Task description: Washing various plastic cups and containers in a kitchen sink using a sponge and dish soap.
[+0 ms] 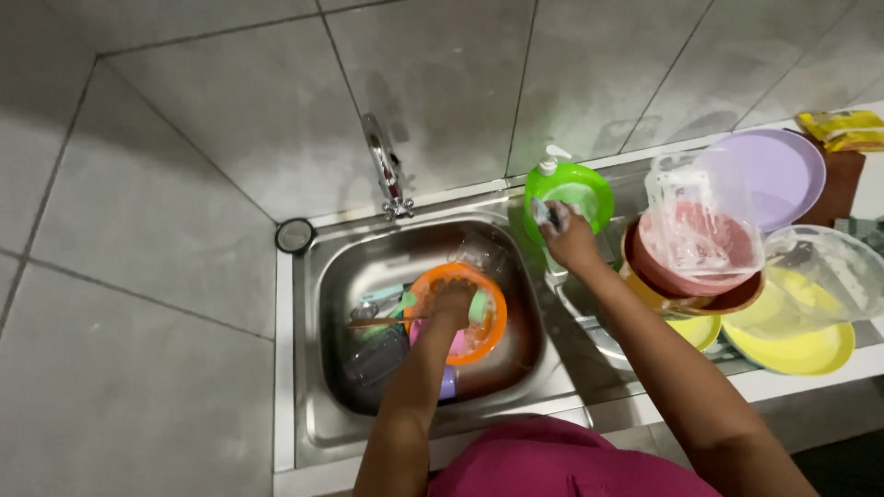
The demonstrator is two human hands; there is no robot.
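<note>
Orange plastic bowl (458, 313) sits mid-sink (322, 276) — left hand (453, 299) rests on it from above, fingers curled over the rim, apparently gripping. Right hand (569, 237) is up and right at the green plate (571, 189), closed on a small sponge (545, 213) pressed to its face. Steel basin, glossy; spoons (378, 313) lie left of the bowl.
</note>
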